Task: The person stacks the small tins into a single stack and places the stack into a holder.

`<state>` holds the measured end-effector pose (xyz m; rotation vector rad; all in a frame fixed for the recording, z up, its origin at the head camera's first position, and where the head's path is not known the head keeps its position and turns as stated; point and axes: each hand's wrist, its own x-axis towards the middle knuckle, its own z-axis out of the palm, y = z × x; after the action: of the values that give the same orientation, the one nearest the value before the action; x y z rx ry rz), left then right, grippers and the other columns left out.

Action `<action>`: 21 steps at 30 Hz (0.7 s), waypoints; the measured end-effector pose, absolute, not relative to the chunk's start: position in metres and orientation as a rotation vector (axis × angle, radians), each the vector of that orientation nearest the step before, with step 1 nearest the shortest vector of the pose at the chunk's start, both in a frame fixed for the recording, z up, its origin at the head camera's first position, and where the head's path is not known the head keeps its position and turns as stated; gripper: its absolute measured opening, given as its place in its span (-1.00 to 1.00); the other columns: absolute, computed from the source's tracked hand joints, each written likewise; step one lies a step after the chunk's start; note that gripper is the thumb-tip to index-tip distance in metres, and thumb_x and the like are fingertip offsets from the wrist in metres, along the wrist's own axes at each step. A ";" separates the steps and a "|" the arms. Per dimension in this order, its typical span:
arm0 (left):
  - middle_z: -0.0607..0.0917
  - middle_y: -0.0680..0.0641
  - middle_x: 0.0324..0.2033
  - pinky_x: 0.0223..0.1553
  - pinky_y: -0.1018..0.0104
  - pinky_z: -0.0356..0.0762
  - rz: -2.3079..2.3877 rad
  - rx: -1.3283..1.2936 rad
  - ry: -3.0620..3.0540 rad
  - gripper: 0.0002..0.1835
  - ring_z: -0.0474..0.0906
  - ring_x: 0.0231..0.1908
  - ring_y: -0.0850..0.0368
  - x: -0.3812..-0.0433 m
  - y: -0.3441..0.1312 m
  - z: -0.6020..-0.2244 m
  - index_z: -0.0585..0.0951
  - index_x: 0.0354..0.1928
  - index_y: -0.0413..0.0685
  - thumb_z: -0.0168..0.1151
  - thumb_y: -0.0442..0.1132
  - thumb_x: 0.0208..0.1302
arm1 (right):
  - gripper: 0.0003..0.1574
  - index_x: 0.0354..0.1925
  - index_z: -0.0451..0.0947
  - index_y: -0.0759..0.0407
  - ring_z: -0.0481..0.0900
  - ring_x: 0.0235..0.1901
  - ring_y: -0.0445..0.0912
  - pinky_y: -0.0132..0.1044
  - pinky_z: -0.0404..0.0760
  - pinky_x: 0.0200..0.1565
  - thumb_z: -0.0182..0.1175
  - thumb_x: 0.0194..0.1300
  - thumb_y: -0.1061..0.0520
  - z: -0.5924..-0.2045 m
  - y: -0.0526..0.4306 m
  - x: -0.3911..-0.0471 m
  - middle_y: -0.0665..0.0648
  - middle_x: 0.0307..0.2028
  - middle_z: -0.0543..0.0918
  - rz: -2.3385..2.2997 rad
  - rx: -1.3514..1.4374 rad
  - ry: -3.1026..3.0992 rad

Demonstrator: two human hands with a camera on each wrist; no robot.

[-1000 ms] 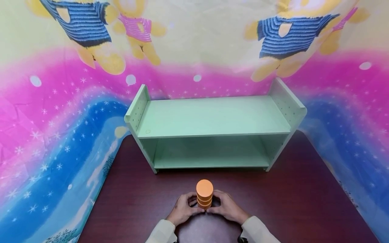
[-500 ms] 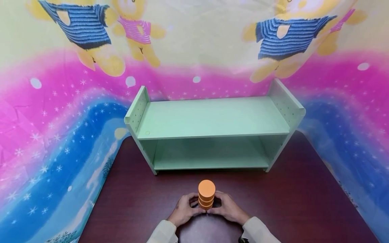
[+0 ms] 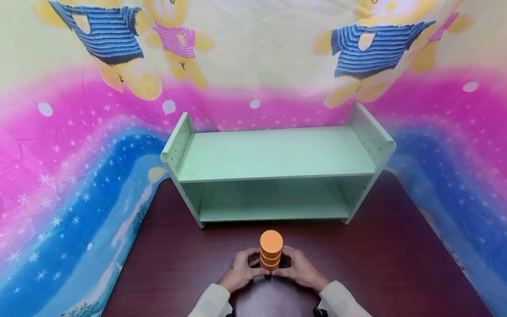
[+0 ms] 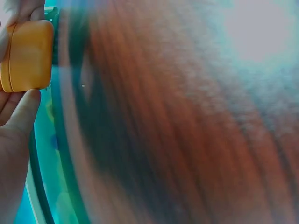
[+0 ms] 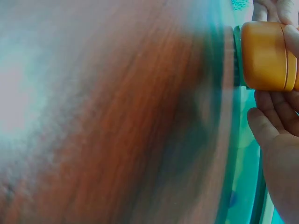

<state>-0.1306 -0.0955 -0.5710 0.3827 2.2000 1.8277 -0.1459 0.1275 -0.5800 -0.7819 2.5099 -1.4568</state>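
In the head view, an orange ridged cylinder (image 3: 271, 246) with a flat round top stands upright between my two hands, at the near middle of the table. My left hand (image 3: 242, 268) grips its left side with curled fingers and thumb. From the right, my right hand (image 3: 298, 268) holds it the same way, and the two thumbs nearly meet at its near side. Both wrist views show part of the smooth orange cylinder (image 4: 32, 56) (image 5: 264, 56) at the frame edge. Whether its base touches the table cannot be told.
A pale green two-tier shelf (image 3: 277, 152) stands on the dark red-brown table (image 3: 376, 264) just beyond the cylinder. Its side panels rise above the top board. A printed cloth (image 3: 253, 66) with cartoon bears surrounds the table at the back and sides.
The cylinder has shifted slightly right and away from me, with both hands still holding it. The head view has moved a little, so the shelf appears slightly further left.
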 end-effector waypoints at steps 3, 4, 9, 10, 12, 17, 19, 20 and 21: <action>0.65 -0.25 0.04 0.05 0.34 0.63 1.814 0.412 2.227 -0.44 0.62 0.07 -0.14 -0.131 -0.095 -0.567 0.56 0.09 -0.39 0.54 -0.48 0.00 | -0.32 0.16 0.59 0.08 0.54 0.16 -0.08 -0.08 0.49 0.27 0.54 0.09 -0.05 -0.578 0.128 -0.146 -0.03 0.09 0.65 -1.459 -0.795 2.520; 0.65 -0.26 0.04 0.04 0.34 0.63 1.811 0.419 2.234 -0.44 0.62 0.07 -0.15 -0.130 -0.095 -0.566 0.56 0.09 -0.40 0.54 -0.48 0.00 | -0.31 0.17 0.59 0.08 0.54 0.16 -0.08 -0.09 0.49 0.27 0.54 0.09 -0.04 -0.577 0.128 -0.146 -0.03 0.10 0.65 -1.465 -0.798 2.515; 0.65 -0.27 0.04 0.03 0.31 0.64 1.798 0.430 2.246 -0.44 0.62 0.06 -0.15 -0.131 -0.095 -0.560 0.57 0.09 -0.40 0.54 -0.48 0.00 | -0.28 0.20 0.57 0.07 0.53 0.18 -0.06 -0.09 0.50 0.27 0.53 0.11 -0.06 -0.571 0.130 -0.146 -0.02 0.13 0.63 -1.471 -0.817 2.508; 0.65 -0.27 0.04 0.03 0.29 0.65 1.796 0.430 2.249 -0.44 0.63 0.06 -0.15 -0.131 -0.095 -0.558 0.57 0.09 -0.40 0.55 -0.47 0.00 | -0.28 0.21 0.57 0.06 0.53 0.18 -0.07 -0.09 0.50 0.26 0.52 0.11 -0.07 -0.570 0.130 -0.147 -0.02 0.13 0.63 -1.469 -0.819 2.509; 0.65 -0.27 0.04 0.03 0.27 0.65 1.793 0.433 2.255 -0.44 0.63 0.06 -0.14 -0.131 -0.094 -0.554 0.57 0.09 -0.39 0.55 -0.46 0.00 | -0.28 0.21 0.56 0.05 0.53 0.18 -0.07 -0.10 0.52 0.25 0.52 0.12 -0.07 -0.566 0.131 -0.147 -0.03 0.14 0.62 -1.471 -0.824 2.505; 0.66 -0.25 0.04 0.03 0.26 0.66 1.808 0.443 2.250 -0.43 0.65 0.04 -0.11 -0.133 -0.093 -0.545 0.58 0.10 -0.37 0.55 -0.46 -0.01 | -0.30 0.21 0.56 0.04 0.53 0.18 -0.07 -0.13 0.55 0.22 0.53 0.11 -0.01 -0.556 0.131 -0.147 -0.02 0.15 0.62 -1.505 -0.846 2.489; 0.67 -0.24 0.04 0.02 0.28 0.66 1.818 0.448 2.239 -0.43 0.65 0.04 -0.10 -0.133 -0.093 -0.541 0.58 0.10 -0.36 0.55 -0.47 -0.01 | -0.29 0.21 0.56 0.05 0.53 0.18 -0.06 -0.12 0.56 0.21 0.54 0.10 0.02 -0.553 0.131 -0.146 -0.01 0.15 0.62 -1.523 -0.861 2.484; 0.67 -0.23 0.04 0.02 0.29 0.65 1.818 0.451 2.237 -0.43 0.65 0.04 -0.09 -0.133 -0.092 -0.539 0.58 0.11 -0.36 0.55 -0.47 -0.01 | -0.29 0.21 0.56 0.05 0.53 0.18 -0.06 -0.13 0.56 0.21 0.54 0.10 0.03 -0.552 0.132 -0.146 0.00 0.15 0.62 -1.527 -0.868 2.482; 0.67 -0.23 0.04 0.01 0.31 0.65 1.818 0.454 2.237 -0.43 0.65 0.04 -0.09 -0.133 -0.092 -0.537 0.58 0.10 -0.35 0.55 -0.48 -0.01 | -0.29 0.21 0.56 0.06 0.53 0.18 -0.06 -0.13 0.57 0.21 0.54 0.10 0.03 -0.550 0.132 -0.147 0.00 0.15 0.61 -1.531 -0.874 2.482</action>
<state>-0.1333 -0.0924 -0.5373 0.4543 2.2372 1.8180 -0.1465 0.1317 -0.5502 -0.8736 2.4819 -1.5307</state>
